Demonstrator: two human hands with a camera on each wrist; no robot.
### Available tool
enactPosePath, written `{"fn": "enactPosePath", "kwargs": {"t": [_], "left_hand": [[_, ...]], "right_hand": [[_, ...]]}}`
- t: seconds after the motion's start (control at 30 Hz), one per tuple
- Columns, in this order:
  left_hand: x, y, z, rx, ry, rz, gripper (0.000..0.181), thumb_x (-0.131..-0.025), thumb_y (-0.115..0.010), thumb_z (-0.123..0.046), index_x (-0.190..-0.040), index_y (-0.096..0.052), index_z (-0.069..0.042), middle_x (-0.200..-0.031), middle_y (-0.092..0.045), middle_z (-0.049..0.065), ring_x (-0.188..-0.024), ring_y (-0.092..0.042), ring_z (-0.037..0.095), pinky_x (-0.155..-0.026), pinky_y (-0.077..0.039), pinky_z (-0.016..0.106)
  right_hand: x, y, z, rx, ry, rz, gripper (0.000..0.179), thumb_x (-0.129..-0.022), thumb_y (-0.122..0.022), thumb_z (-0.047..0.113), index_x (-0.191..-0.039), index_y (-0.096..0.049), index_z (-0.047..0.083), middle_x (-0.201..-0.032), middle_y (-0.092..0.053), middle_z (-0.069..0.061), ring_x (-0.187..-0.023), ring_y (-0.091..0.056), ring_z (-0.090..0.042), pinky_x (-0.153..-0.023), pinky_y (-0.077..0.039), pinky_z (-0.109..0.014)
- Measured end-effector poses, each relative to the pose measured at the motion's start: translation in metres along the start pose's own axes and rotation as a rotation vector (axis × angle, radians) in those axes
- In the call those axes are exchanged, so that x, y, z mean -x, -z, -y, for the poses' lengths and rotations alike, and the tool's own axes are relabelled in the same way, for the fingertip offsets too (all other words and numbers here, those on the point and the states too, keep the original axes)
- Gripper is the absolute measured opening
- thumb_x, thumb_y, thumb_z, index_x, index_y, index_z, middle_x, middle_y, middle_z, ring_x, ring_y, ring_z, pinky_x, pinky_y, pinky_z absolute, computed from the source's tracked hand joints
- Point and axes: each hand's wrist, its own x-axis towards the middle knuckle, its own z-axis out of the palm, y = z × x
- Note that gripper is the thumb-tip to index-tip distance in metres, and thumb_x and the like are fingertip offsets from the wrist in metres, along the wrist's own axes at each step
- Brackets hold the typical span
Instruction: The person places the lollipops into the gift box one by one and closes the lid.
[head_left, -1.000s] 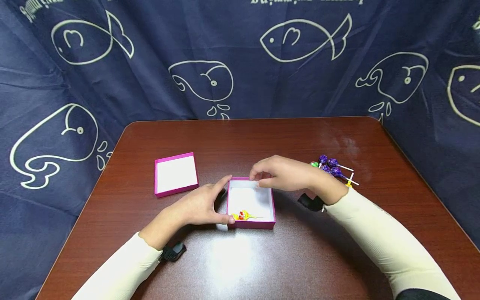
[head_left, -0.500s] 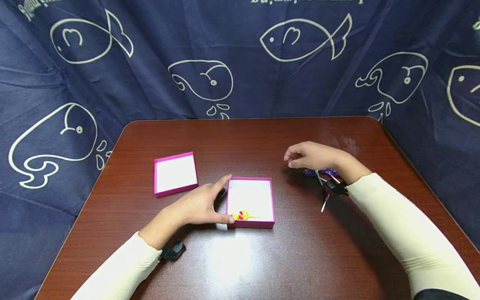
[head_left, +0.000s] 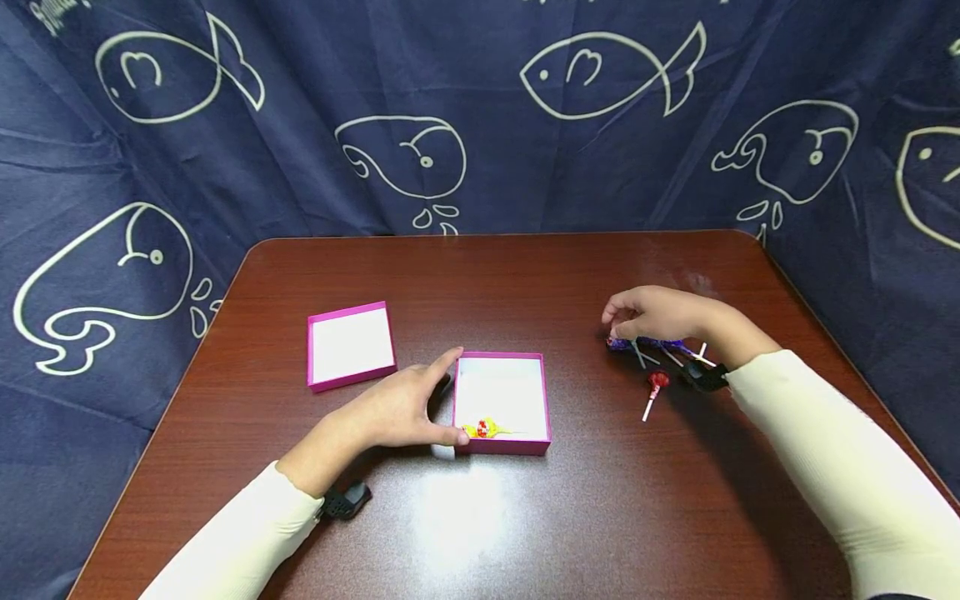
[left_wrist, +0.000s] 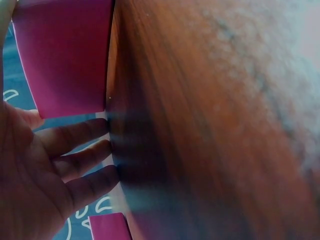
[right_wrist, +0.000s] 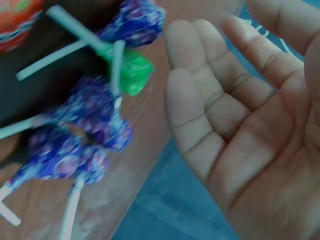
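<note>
Lollipops [right_wrist: 92, 107] in purple wrap lie in a heap on the brown table [head_left: 450, 292], under the right hand [head_left: 652, 315]. That hand is bent and loose, its fingers not clamped on anything, and the palm shows bare in the right wrist view. One purple end peeks out just below the thumb – I can't tell if the skin touches it. A green lollipop [right_wrist: 137, 72] sits in the same heap, close to the fingertips. Their white sticks point many ways. A red lollipop [head_left: 657, 381] lies by itself near the heap, on the person's side of the right hand.

Over on the left, the left hand [head_left: 401, 408] holds a pink box [head_left: 502, 447] at two corners, thumb in front and first finger at the back. The other three fingers are straight and spread apart. Inside the box, a yellow lollipop [head_left: 487, 429] lies along the front wall – right beside the left thumb. A second pink box [head_left: 348, 346], white inside, sits past that hand, farther left.
</note>
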Motion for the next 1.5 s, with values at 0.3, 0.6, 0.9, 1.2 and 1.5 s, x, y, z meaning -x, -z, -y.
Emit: {"fn": "enactPosePath", "kwargs": {"t": [0.3, 0.6, 0.9, 1.2, 1.5], "left_hand": [[0.0, -0.001, 0.001, 0.003, -0.006, -0.006, 0.116, -0.072, -0.074, -0.07, -0.16, -0.019, -0.017, -0.136, -0.057, 0.017, -0.126, -0.054, 0.027, -0.103, -0.043, 0.043], [0.0, 0.004, 0.001, 0.005, -0.008, -0.011, 0.116, -0.072, -0.073, -0.071, -0.159, -0.019, -0.017, -0.136, -0.057, 0.017, -0.125, -0.054, 0.027, -0.103, -0.043, 0.043], [0.002, 0.004, 0.002, 0.008, -0.008, -0.014, 0.116, -0.072, -0.073, -0.071, -0.159, -0.019, -0.016, -0.134, -0.058, 0.018, -0.123, -0.056, 0.026, -0.102, -0.044, 0.043], [0.002, 0.002, 0.003, 0.008, 0.003, 0.0, 0.117, -0.071, -0.071, -0.075, -0.16, -0.018, -0.019, -0.135, -0.057, 0.016, -0.124, -0.055, 0.024, -0.102, -0.044, 0.042], [-0.001, 0.002, 0.0, 0.007, 0.007, 0.022, 0.117, -0.072, -0.069, -0.077, -0.16, -0.016, -0.02, -0.14, -0.054, 0.015, -0.127, -0.052, 0.024, -0.104, -0.042, 0.042]], "right_hand": [[0.024, -0.007, -0.012, 0.041, -0.012, -0.019, 0.011, -0.094, -0.067, 0.011, -0.104, -0.065, 0.007, -0.089, -0.062, 0.001, -0.081, -0.054, -0.016, -0.071, -0.044, -0.033], [0.043, -0.018, -0.021, 0.079, -0.019, -0.084, 0.01, -0.091, -0.07, 0.011, -0.1, -0.066, 0.01, -0.087, -0.06, 0.004, -0.074, -0.052, -0.015, -0.066, -0.043, -0.032], [0.05, -0.026, -0.025, 0.025, -0.079, -0.062, 0.013, -0.093, -0.068, 0.011, -0.104, -0.064, 0.005, -0.075, -0.054, 0.001, -0.06, -0.051, -0.014, -0.052, -0.042, -0.029], [0.057, -0.036, -0.03, 0.061, -0.058, -0.079, 0.018, -0.092, -0.071, 0.016, -0.105, -0.065, 0.006, -0.075, -0.054, 0.005, -0.067, -0.049, -0.012, -0.059, -0.039, -0.029], [0.064, -0.043, -0.036, 0.015, -0.083, -0.076, 0.013, -0.092, -0.07, 0.015, -0.1, -0.063, 0.008, -0.067, -0.054, 0.003, -0.058, -0.052, -0.013, -0.051, -0.041, -0.028]]}}
